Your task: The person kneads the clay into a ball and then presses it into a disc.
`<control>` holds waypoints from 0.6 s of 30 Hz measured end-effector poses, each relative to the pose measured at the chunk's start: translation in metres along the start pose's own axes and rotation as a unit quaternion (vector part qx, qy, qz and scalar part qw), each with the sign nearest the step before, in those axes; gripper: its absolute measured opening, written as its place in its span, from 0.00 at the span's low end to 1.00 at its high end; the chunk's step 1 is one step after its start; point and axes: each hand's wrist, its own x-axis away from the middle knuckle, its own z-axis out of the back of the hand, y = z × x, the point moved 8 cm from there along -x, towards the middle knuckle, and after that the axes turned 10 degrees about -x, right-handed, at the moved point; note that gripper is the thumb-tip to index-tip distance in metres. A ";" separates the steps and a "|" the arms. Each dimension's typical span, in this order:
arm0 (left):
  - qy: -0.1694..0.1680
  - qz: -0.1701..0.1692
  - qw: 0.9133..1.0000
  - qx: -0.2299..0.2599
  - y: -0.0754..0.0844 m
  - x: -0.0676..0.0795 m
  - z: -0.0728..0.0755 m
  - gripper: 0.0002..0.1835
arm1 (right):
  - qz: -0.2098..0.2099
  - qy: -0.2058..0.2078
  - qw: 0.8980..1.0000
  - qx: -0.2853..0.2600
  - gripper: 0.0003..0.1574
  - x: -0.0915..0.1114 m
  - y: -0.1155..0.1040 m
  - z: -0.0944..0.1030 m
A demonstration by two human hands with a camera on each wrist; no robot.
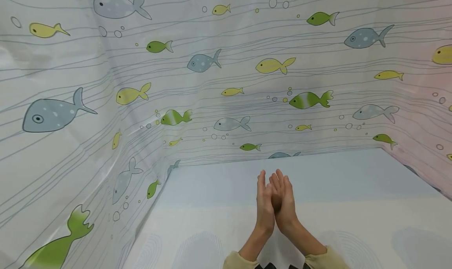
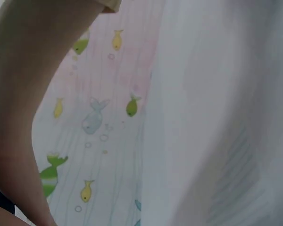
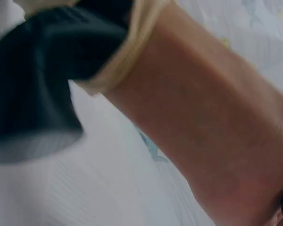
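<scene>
Cream sleeves lie nearest, wearer-side of the left hand; we find the right hand against its right, axes roughly parallel, fingers extended, nothing visibly gripped.

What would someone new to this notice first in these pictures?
Probably the left hand and right hand, raised close together with fingers pointing up, low and a little right of centre in the head view. Next, perhaps, the blue, green and yellow fish on the pale walls behind and to both sides. Below spreads a pale surface.
</scene>
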 end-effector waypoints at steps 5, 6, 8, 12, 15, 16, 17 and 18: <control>-0.024 -0.004 1.000 0.015 0.008 0.006 -0.008 0.34 | -0.004 0.021 1.000 -0.016 0.48 -0.011 -0.004 0.009; -0.026 -0.006 1.000 0.015 0.009 0.007 -0.008 0.34 | -0.004 0.023 1.000 -0.017 0.49 -0.014 -0.005 0.011; -0.029 -0.011 0.999 0.012 0.013 0.009 -0.010 0.33 | -0.001 0.026 1.000 -0.016 0.49 -0.018 -0.007 0.013; -0.037 -0.019 0.999 0.004 0.019 0.012 -0.011 0.33 | 0.008 0.024 1.000 -0.006 0.49 -0.025 -0.010 0.016; -0.044 -0.026 0.999 -0.001 0.023 0.014 -0.013 0.32 | 0.011 0.021 1.000 0.001 0.48 -0.029 -0.012 0.017; -0.046 -0.031 0.998 -0.004 0.024 0.014 -0.013 0.32 | 0.010 0.020 1.000 0.001 0.49 -0.030 -0.012 0.018; -0.048 -0.036 0.998 -0.009 0.026 0.015 -0.014 0.32 | 0.007 0.020 1.000 -0.002 0.49 -0.031 -0.012 0.018; -0.050 -0.042 0.998 -0.012 0.027 0.016 -0.014 0.31 | 0.004 0.020 1.000 -0.006 0.49 -0.032 -0.012 0.019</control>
